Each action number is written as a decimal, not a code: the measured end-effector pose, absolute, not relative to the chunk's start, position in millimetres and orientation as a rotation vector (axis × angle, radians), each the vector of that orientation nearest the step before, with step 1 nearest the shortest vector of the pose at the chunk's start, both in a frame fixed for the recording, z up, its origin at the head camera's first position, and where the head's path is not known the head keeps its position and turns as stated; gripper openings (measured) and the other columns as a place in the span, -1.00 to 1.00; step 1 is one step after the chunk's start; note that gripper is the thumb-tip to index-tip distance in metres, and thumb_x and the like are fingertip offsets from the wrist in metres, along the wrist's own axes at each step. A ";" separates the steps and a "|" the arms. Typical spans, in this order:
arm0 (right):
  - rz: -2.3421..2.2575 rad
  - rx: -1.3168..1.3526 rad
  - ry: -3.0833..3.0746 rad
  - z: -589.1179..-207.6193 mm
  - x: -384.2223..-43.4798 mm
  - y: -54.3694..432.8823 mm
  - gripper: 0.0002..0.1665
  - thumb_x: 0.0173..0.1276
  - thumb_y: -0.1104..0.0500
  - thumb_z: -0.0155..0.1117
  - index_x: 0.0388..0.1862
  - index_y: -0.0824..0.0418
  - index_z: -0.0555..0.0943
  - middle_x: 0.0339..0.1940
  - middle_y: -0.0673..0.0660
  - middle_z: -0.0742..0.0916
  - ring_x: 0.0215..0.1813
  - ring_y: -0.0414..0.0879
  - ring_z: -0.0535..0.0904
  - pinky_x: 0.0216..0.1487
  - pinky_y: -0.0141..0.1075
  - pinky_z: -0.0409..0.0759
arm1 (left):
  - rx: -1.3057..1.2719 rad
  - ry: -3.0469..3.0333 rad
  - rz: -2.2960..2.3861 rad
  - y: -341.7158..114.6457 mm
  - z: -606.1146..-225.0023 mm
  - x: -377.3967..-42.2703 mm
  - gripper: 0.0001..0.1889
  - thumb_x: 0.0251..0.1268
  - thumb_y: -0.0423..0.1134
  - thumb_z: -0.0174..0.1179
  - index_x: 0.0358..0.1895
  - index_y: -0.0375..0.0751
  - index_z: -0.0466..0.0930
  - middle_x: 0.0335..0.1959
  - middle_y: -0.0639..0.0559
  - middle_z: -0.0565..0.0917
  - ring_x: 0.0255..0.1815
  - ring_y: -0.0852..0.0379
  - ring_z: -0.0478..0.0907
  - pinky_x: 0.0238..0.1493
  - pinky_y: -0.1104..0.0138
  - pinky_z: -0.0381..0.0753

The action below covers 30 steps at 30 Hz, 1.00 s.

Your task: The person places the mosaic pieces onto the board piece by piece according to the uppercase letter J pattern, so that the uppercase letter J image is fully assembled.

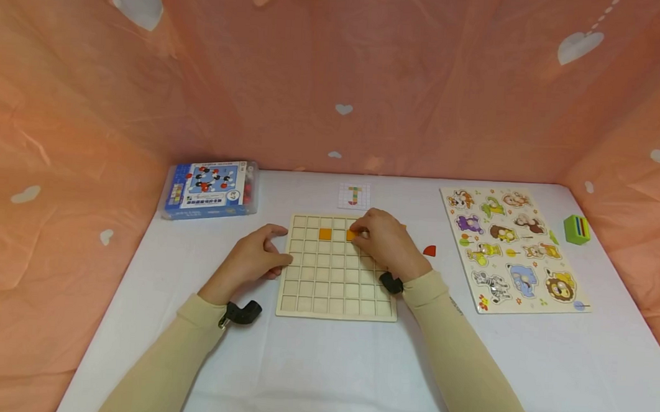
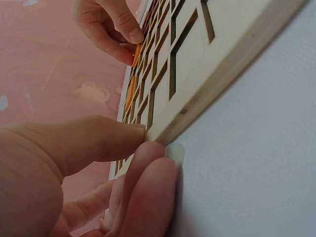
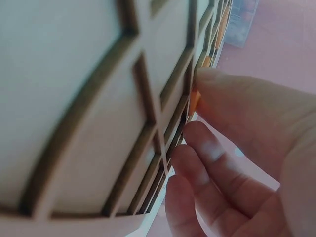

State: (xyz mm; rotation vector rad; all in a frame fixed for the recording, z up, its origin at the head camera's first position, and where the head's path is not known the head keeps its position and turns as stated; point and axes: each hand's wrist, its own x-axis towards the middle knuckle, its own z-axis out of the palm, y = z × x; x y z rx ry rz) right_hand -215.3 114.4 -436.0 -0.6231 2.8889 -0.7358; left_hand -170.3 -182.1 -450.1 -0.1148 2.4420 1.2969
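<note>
While our left hand [image 1: 251,256] pinches the board [image 1: 337,290], our right hand [image 1: 388,240] should keep level the tile [image 1: 350,236] gripped between its fingertips [image 2: 135,35].

Table [image 1: 321,367]: covered in white cloth, lightly creased at the near side. Board [image 1: 336,316]: gridded, flat, mid-table. Card [image 1: 355,196]: flat, just beyond the board's far edge (printed with a small coloured figure). Box [image 1: 210,190]: far left corner, lying printed face up. Red piece [image 1: 429,251]: between board and puzzle [image 1: 520,262], touching neither. Puzzle: flat, right side, slightly askew. Green block [image 1: 577,230]: right of the puzzle, near its far end.
</note>
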 end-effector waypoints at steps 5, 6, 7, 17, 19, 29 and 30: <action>-0.771 -0.637 2.881 -435.2 -215.1 116.3 -0.76 0.49 0.15 0.47 0.07 0.13 0.86 -0.01 0.10 0.78 -0.02 -0.01 0.66 0.02 -0.09 0.69 | -0.114 2.445 1.294 -181.8 -450.1 -170.9 -0.32 0.38 -0.18 0.47 0.53 -0.02 0.44 -0.34 -0.07 0.70 -0.45 0.12 0.70 -0.33 0.32 0.75; -0.777 -0.637 2.879 -435.1 -215.1 116.3 -0.76 0.49 0.15 0.46 0.07 0.13 0.86 -0.01 0.09 0.78 -0.02 -0.02 0.66 0.01 -0.09 0.68 | -0.114 2.445 1.293 -181.8 -450.1 -170.8 -0.32 0.38 -0.18 0.47 0.53 -0.02 0.44 -0.34 -0.07 0.70 -0.45 0.12 0.70 -0.33 0.32 0.75; -0.781 -0.638 2.877 -435.1 -215.1 116.3 -0.77 0.49 0.15 0.46 0.06 0.13 0.86 -0.02 0.09 0.78 -0.03 -0.02 0.66 0.01 -0.10 0.67 | -0.114 2.444 1.295 -181.8 -450.0 -170.8 -0.32 0.38 -0.18 0.47 0.53 -0.02 0.44 -0.34 -0.07 0.71 -0.45 0.12 0.70 -0.33 0.32 0.75; -0.766 -0.619 2.865 -435.0 -216.7 117.2 -0.77 0.52 0.11 0.45 0.07 0.12 0.85 0.00 0.08 0.78 0.00 -0.01 0.67 0.08 -0.07 0.69 | -0.111 2.448 1.285 -181.4 -446.4 -169.8 -0.31 0.37 -0.19 0.48 0.53 -0.05 0.43 -0.33 -0.07 0.70 -0.46 0.11 0.69 -0.34 0.32 0.75; -0.774 -0.612 2.862 -432.9 -216.5 119.8 -0.76 0.52 0.11 0.45 0.08 0.13 0.85 0.00 0.09 0.78 0.01 0.01 0.69 0.13 -0.04 0.70 | -0.117 2.442 1.289 -181.3 -445.9 -169.9 -0.31 0.37 -0.18 0.49 0.53 -0.05 0.44 -0.32 -0.07 0.69 -0.46 0.11 0.68 -0.35 0.32 0.76; -0.882 -0.436 2.860 -421.1 -207.1 169.0 -0.63 0.54 0.11 0.42 0.22 0.25 0.78 0.05 0.21 0.78 0.01 0.09 0.68 0.14 0.01 0.68 | -0.132 2.426 1.300 -180.4 -447.2 -170.2 -0.30 0.37 -0.20 0.48 0.54 -0.05 0.43 -0.30 -0.09 0.69 -0.44 0.11 0.69 -0.33 0.32 0.77; -0.889 -0.415 2.857 -420.5 -204.6 175.7 -0.63 0.55 0.11 0.41 0.21 0.25 0.78 0.05 0.20 0.78 0.00 0.09 0.67 0.12 0.00 0.68 | -0.137 2.427 1.300 -180.7 -447.1 -170.1 -0.30 0.37 -0.20 0.48 0.54 -0.05 0.43 -0.30 -0.09 0.69 -0.44 0.11 0.69 -0.32 0.32 0.77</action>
